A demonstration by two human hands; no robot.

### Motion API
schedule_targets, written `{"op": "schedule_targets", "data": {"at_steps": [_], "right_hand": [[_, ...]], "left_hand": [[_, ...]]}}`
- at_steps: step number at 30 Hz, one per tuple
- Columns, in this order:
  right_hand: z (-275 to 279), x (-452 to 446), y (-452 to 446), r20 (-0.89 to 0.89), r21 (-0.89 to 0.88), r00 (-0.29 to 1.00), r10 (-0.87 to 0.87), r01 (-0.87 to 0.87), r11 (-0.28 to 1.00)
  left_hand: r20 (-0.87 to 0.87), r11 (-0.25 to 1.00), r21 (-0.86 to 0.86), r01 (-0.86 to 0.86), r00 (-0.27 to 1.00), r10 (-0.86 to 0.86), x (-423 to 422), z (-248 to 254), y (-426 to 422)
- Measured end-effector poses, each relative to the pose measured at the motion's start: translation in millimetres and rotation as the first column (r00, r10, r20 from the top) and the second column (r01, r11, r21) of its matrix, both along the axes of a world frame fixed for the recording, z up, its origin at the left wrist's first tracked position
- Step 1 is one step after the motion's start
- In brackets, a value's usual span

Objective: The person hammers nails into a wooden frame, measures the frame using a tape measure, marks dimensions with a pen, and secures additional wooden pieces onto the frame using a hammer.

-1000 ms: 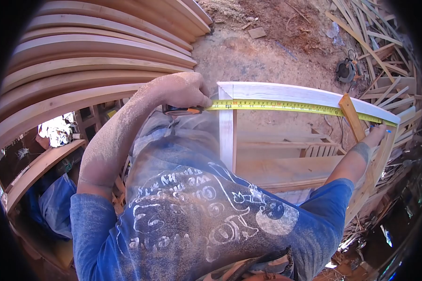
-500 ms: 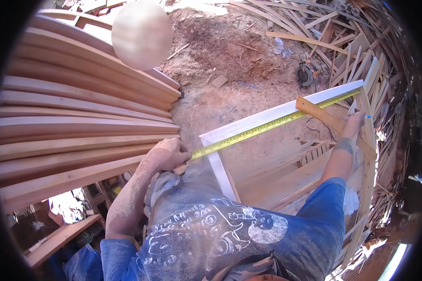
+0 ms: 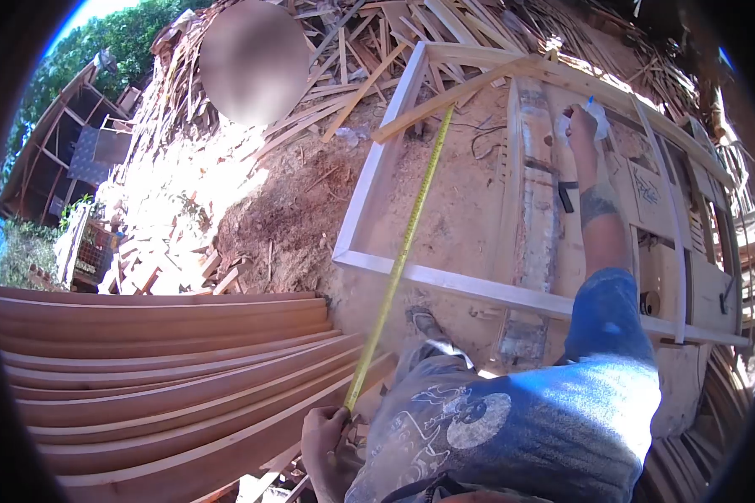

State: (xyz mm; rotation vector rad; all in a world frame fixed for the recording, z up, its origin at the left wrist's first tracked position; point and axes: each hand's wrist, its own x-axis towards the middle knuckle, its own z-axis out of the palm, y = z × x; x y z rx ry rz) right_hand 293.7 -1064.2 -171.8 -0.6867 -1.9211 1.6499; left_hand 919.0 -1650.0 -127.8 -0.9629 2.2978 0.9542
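My left hand [image 3: 323, 432] is closed around the near end of a yellow tape measure [image 3: 404, 251]. Its blade stretches across the near rail of a wooden frame [image 3: 377, 159], reaching the slanted wooden brace [image 3: 445, 105] at the far corner. My right hand [image 3: 580, 127] is out over the frame's right part, fingers closed on a slim blue-tipped pen [image 3: 590, 100]; most of the pen is hidden. A pale crumpled plastic bag [image 3: 600, 117] shows just behind that hand.
Long planed boards [image 3: 168, 402] are stacked at the lower left. A heap of offcuts [image 3: 344, 59] lies beyond the frame on reddish ground. Inside the frame is a weathered plank [image 3: 535, 210]. My shoe [image 3: 428, 323] is by the near rail. A shed [image 3: 67, 151] stands far left.
My view has swung left and up. The tape's far end has left the frame's far corner and now lies inside by the brace. My right hand has moved away from the brace, along the frame.
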Motion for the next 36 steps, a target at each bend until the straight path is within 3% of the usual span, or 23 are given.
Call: {"op": "schedule_targets", "data": {"at_steps": [2,6,9,14,17,22,24,26,27,28,30,31,32,34,35,36], "right_hand": [[35.4,101.2,-15.2,-0.028,-0.196,0.998,0.060,-0.064,0.978],[15.8,211.1,37.8,0.024,-0.259,0.986,0.167,-0.156,0.953],[19.7,267.5,78.3,0.043,-0.373,0.982,0.183,-0.154,0.915],[10.6,282.8,129.1,0.068,-0.460,0.962,0.263,-0.203,0.864],[27.0,280.9,134.6,0.084,-0.378,0.934,0.347,-0.292,0.879],[27.2,252.0,190.3,0.068,-0.369,0.822,0.566,-0.506,0.779],[42.0,249.9,212.1,0.068,-0.365,0.771,0.633,-0.571,0.735],[50.6,268.7,234.2,0.035,-0.369,0.727,0.686,-0.629,0.684],[49.0,270.4,249.6,0.039,-0.384,0.726,0.687,-0.624,0.681],[52.8,274.4,263.4,0.034,-0.380,0.732,0.680,-0.620,0.686],[52.9,288.6,287.8,0.016,-0.383,0.748,0.664,-0.609,0.695],[48.9,292.4,301.7,-0.004,-0.331,0.759,0.651,-0.616,0.715],[42.8,298.2,318.6,-0.020,-0.280,0.774,0.633,-0.612,0.739],[30.8,315.9,357.8,0.000,-0.224,0.809,0.588,-0.573,0.788],[27.6,322.6,380.4,0.022,-0.215,0.829,0.559,-0.542,0.812],[33.9,335.7,395.9,0.042,-0.203,0.848,0.528,-0.510,0.836]], "left_hand": [[0.013,1.000,-0.012,0.025,1.000,-0.025,39.1,-0.9,8.0],[0.009,0.999,0.035,0.027,1.000,-0.027,96.5,11.5,38.5],[0.016,0.995,-0.031,0.095,0.995,-0.095,125.2,16.4,62.2],[-0.033,0.996,-0.021,0.088,0.996,-0.089,140.3,30.6,141.8],[-0.073,0.999,0.003,0.039,0.997,-0.039,139.7,36.0,208.7],[-0.108,0.999,0.030,0.032,0.994,-0.029,118.5,29.4,335.5],[-0.179,0.989,0.139,-0.055,0.981,0.080,109.3,17.6,399.2],[-0.197,0.988,0.153,-0.034,0.978,0.064,105.7,7.3,447.3],[-0.307,0.992,0.052,0.117,0.947,-0.095,100.1,17.6,481.0],[-0.320,0.929,0.370,0.023,0.942,0.105,107.7,-1.1,496.1],[-0.363,0.898,0.440,0.013,0.917,0.164,124.4,-25.9,532.8],[-0.238,0.901,0.430,-0.053,0.956,0.169,118.4,-8.9,556.2],[-0.193,0.934,0.357,-0.019,0.977,0.093,118.1,13.4,579.6],[-0.203,0.975,0.179,0.129,0.975,-0.091,129.9,7.8,609.3],[-0.132,0.969,0.234,0.075,0.990,-0.045,149.7,-20.3,610.0],[0.064,0.975,0.219,0.039,0.996,-0.054,148.3,-8.8,624.4]]}}
